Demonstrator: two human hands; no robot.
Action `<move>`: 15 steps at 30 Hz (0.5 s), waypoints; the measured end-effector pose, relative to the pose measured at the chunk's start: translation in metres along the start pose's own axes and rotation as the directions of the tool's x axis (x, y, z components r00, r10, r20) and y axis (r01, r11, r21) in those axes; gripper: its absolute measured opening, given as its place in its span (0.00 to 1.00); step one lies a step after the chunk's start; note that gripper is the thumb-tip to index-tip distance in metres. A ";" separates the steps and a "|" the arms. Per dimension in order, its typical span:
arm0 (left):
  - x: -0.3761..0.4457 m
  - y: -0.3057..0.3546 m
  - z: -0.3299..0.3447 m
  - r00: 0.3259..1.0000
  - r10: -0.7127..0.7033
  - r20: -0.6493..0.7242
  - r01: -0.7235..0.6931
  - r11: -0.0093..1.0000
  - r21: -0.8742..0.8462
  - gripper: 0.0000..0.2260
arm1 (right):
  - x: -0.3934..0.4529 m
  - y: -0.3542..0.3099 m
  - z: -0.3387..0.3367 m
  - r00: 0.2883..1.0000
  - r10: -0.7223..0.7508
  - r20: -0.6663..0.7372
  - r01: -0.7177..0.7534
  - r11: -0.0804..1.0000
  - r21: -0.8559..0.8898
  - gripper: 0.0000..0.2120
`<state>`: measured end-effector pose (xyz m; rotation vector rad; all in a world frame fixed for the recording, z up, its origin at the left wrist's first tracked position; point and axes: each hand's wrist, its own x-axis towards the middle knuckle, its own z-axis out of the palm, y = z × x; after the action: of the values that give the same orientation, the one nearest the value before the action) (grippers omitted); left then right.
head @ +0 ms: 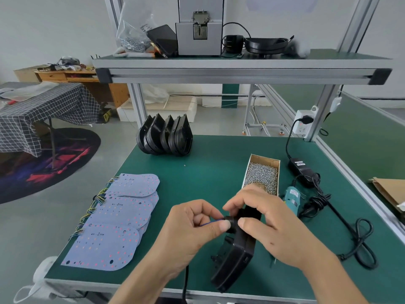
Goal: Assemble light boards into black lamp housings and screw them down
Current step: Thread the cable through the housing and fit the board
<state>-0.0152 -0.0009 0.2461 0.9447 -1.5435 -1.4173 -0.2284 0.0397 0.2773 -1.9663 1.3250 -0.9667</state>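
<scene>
At the table's (208,167) six o'clock edge, the right hand (269,218) curls its fingers round a black lamp housing (236,255) held on edge, while the left hand (192,224) pinches what seems a thin blue wire (210,223) at its knob, light boards (114,222) lying at nine o'clock.

- housings (166,137): glossy black plastic
- boards (114,224): matt, pale, smooth
- mat (210,172): matt green
- screws (262,175): shiny metal
- box (278,172): plain cardboard
- frame (236,75): brushed aluminium
</scene>
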 end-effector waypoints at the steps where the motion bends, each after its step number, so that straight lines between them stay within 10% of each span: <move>1: 0.000 0.000 0.000 1.000 -0.002 0.000 0.002 1.000 -0.006 0.15 | -0.001 0.001 0.001 1.000 -0.007 -0.010 0.008 1.000 0.018 0.13; 9: -0.004 -0.004 -0.005 0.999 -0.031 -0.020 0.030 0.999 -0.042 0.16 | -0.005 0.017 0.018 0.965 -0.140 -0.221 0.155 0.986 0.052 0.17; 15: -0.007 -0.008 -0.007 0.998 -0.047 -0.032 0.043 0.990 -0.135 0.18 | -0.017 0.048 0.064 0.973 0.100 -0.208 0.036 0.823 0.567 0.48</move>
<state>-0.0060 0.0019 0.2376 0.9227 -1.3901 -1.5089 -0.2055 0.0433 0.1990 -1.3973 1.0137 -1.4158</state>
